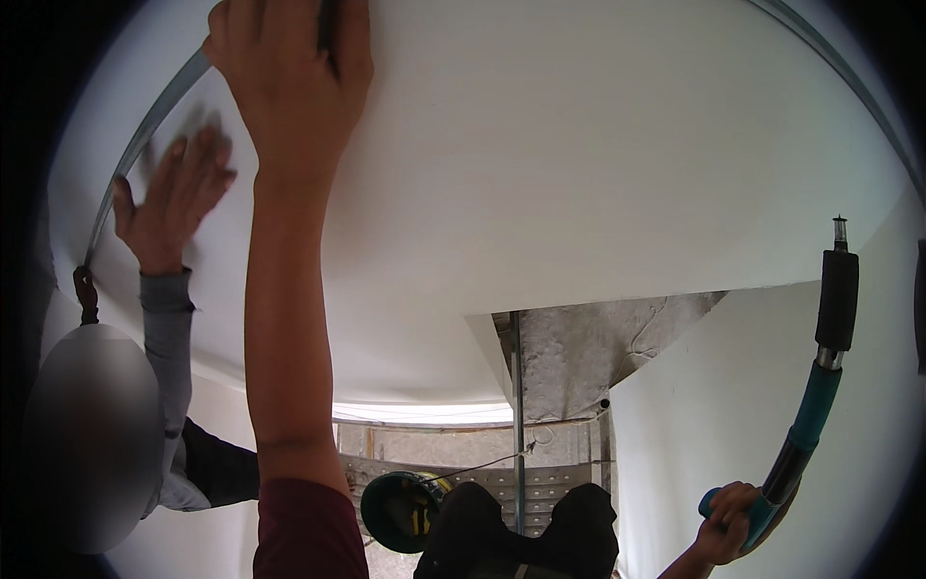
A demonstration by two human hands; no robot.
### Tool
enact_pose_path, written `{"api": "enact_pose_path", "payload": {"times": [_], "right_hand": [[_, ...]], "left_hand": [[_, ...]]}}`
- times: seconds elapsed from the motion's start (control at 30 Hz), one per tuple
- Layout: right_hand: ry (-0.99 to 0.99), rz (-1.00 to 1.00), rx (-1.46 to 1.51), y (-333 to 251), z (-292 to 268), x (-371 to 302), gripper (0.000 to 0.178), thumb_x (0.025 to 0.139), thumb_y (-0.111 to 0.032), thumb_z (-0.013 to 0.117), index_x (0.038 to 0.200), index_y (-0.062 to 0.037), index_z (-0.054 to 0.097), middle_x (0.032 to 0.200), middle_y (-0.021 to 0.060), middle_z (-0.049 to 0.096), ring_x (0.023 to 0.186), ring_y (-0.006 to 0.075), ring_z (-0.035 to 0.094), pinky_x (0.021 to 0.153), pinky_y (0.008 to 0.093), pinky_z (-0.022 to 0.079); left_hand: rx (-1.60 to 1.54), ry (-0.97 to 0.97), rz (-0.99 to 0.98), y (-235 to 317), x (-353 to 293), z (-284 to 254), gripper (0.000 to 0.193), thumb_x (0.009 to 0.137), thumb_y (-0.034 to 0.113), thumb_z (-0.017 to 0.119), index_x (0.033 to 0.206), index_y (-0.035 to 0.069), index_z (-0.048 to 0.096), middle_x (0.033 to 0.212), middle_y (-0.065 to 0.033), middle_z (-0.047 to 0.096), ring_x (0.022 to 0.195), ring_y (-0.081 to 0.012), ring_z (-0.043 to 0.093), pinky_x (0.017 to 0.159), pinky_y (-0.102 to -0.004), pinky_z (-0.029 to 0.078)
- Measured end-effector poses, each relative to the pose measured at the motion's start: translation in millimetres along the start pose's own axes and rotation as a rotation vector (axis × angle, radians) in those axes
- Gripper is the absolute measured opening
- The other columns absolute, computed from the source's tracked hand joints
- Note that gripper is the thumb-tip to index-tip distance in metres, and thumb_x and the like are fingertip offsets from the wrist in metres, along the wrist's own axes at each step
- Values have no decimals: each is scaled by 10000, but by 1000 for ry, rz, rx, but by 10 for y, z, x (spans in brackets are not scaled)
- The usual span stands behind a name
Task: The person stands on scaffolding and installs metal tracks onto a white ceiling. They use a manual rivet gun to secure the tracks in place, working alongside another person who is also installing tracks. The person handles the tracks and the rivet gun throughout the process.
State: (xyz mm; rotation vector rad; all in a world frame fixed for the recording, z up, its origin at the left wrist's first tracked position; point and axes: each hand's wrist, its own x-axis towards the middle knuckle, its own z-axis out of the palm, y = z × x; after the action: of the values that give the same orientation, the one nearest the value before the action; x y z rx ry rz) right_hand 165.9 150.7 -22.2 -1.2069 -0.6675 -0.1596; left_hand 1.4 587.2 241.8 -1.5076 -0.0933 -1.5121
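My left hand (294, 63) reaches up against the white panel (579, 174), its fingertips cut off by the top edge. A thin black object (329, 34) lies between thumb and fingers; its kind cannot be made out. Low on the right, my right hand (730, 526) is wrapped round the lower end of a long teal and black pole-shaped tool (815, 396). The tool rises toward the panel, with a dark sleeve and a narrow metal tip on top. I cannot tell whether that tip touches the panel.
At left, another person's open hand (178, 198) is at the panel, near a curved metal strip (145, 135). Rough concrete (588, 357) shows through an opening. Below are a green bucket (376, 516) with things inside, a perforated metal platform (569, 475) and an upright metal bar (519, 415).
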Motion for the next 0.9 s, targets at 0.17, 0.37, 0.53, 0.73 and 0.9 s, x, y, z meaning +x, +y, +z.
{"api": "enact_pose_path", "payload": {"times": [0.17, 0.37, 0.53, 0.73, 0.9], "right_hand": [[-1, 4, -6, 8, 7, 7, 581, 857, -232, 524, 1321, 71, 350, 561, 18, 389, 490, 96, 372, 481, 254, 347], [-55, -18, 144, -45, 121, 6, 403, 847, -233, 570, 1151, 26, 516, 617, 44, 458, 520, 135, 429, 500, 287, 369], [-149, 27, 127, -90, 60, 14, 212, 801, -224, 511, 848, -19, 483, 573, 36, 374, 505, 146, 369, 502, 278, 315], [42, 219, 212, -773, 422, 38, 572, 765, -138, 689, 1201, 62, 378, 697, 87, 569, 563, 145, 533, 533, 281, 453], [-330, -63, 4, -1441, 839, 400, 731, 753, -41, 710, 1393, 113, 391, 907, 130, 686, 707, 138, 646, 684, 251, 514]], "left_hand": [[21, -8, -3, -7, 1, -17, 174, 886, 225, 678, 1031, 129, 664, 1020, -5, 652, 964, -185, 560, 834, -360, 367], [29, -41, -15, 4, -37, -61, 168, 901, 213, 661, 1038, 115, 662, 1024, -14, 654, 971, -193, 564, 840, -367, 372], [36, -93, -18, 13, 3, -21, 165, 913, 204, 646, 1044, 104, 660, 1027, -22, 655, 977, -199, 567, 845, -373, 376], [-30, -187, -74, -38, -209, -88, 166, 941, 202, 616, 1069, 102, 650, 1024, -22, 653, 988, -206, 574, 847, -382, 373], [-35, -308, -180, -85, -359, -213, 155, 961, 240, 583, 1047, 126, 642, 994, -16, 643, 949, -205, 581, 830, -387, 358]]}}
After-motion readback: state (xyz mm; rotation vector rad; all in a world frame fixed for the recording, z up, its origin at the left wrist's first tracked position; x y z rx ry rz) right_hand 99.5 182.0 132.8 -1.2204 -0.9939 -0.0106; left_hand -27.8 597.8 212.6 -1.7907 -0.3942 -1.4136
